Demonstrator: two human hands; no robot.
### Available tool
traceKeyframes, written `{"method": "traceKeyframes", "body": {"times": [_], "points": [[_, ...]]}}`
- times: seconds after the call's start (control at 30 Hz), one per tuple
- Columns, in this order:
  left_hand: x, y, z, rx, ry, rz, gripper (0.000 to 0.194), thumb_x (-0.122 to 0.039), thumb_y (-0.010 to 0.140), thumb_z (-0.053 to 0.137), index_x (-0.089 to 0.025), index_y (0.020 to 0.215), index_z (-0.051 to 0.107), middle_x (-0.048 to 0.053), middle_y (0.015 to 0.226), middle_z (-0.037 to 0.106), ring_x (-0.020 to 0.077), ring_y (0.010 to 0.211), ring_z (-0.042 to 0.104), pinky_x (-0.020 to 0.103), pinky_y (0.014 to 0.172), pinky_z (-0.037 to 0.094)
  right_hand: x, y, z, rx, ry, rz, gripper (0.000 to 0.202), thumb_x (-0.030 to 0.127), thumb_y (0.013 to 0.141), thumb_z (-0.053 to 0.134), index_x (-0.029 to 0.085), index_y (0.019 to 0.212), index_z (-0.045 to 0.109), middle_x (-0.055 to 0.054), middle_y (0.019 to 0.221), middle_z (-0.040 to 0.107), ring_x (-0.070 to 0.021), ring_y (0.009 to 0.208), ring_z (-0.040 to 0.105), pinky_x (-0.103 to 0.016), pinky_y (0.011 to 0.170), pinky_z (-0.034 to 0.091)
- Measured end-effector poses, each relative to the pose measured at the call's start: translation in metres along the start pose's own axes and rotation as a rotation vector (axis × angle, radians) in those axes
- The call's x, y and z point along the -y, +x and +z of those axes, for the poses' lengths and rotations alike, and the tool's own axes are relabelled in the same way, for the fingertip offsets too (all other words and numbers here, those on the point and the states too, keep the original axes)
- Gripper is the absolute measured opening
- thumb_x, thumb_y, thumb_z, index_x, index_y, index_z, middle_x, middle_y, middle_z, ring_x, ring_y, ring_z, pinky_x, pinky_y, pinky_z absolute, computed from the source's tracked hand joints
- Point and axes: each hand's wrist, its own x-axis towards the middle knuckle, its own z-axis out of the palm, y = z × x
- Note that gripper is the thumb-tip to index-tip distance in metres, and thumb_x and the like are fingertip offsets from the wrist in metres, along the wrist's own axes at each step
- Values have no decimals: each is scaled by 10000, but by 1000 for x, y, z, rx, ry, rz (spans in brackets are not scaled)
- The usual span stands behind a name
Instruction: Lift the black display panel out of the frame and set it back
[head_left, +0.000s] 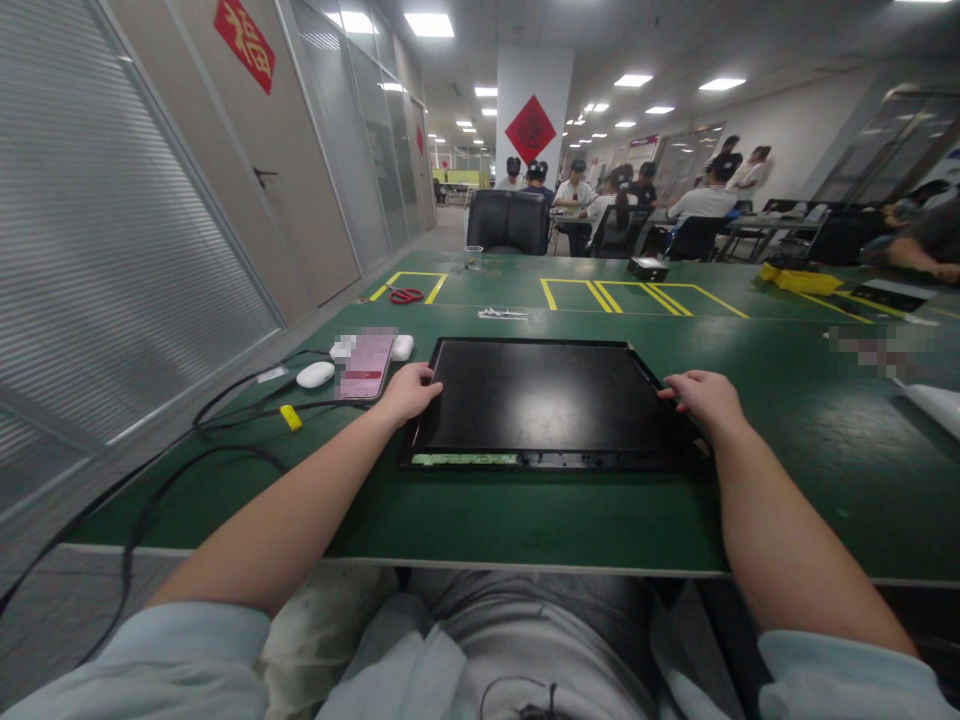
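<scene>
Black screen panel point(540, 400) between the hands, over green table point(540, 520); left hand point(407, 394) grips its left edge, right hand point(709, 398) its right edge. Left of left hand: black cables point(225, 448), yellow tag point(290, 418), white oval object point(316, 375); phone point(365, 365) closest, crowding it. Beyond both hands: small white parts point(503, 314), red-handled scissors point(406, 296), clear cup point(474, 258), black chair point(508, 222).

Head-worn camera, wide view, facing forward and down from above the lap point(540, 640). The left hand point(407, 395) and right hand point(707, 397) appear mid-frame, close, above the green surface point(525, 520); the pillar point(536, 75) stands well beyond.
</scene>
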Motion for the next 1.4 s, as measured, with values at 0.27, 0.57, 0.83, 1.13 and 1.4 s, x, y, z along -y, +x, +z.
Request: {"method": "traceKeyframes", "body": {"times": [0.27, 0.57, 0.83, 1.13, 1.4], "points": [[3, 2, 0, 15, -18, 5, 118, -181, 597, 826, -208, 683, 750, 152, 1387, 723, 379, 1310, 653, 428, 1144, 464, -1, 2, 1, 6, 38, 23, 144, 339, 760, 656, 202, 721, 680, -92, 864, 809, -162, 553, 588, -307, 584, 453], [1, -1, -2, -7, 5, 31, 249, -181, 586, 849, -214, 825, 790, 130, 1259, 777, 372, 1244, 686, 439, 1135, 480, 10, -8, -4, 4, -10, 49, 156, 313, 784, 654, 208, 670, 675, -82, 841, 803, -174, 584, 612, -320, 621, 470], [-7, -6, -5, 45, 195, 144, 370, -139, 715, 770, -200, 1079, 794, 131, 1190, 773, 363, 1240, 676, 441, 1172, 446, 15, -14, -4, -4, -84, 0, 153, 307, 782, 650, 221, 659, 679, -63, 840, 804, -181, 590, 630, -332, 667, 502], [-3, -2, -3, 137, 577, 279, 480, -237, 906, 604, -122, 1370, 651, 209, 1420, 686, 383, 1392, 580, 488, 1240, 337, 13, -12, -5, -38, -56, -1, 179, 331, 801, 638, 220, 675, 701, -60, 790, 777, -189, 629, 629, -328, 685, 488], [-5, -3, -1, 228, 694, 262, 585, -234, 979, 473, -66, 1538, 501, 216, 1572, 570, 347, 1482, 512, 439, 1257, 321, -4, 8, -1, -121, -159, 45, 160, 382, 769, 684, 222, 762, 689, -69, 730, 704, -238, 679, 634, -349, 656, 485]]}}
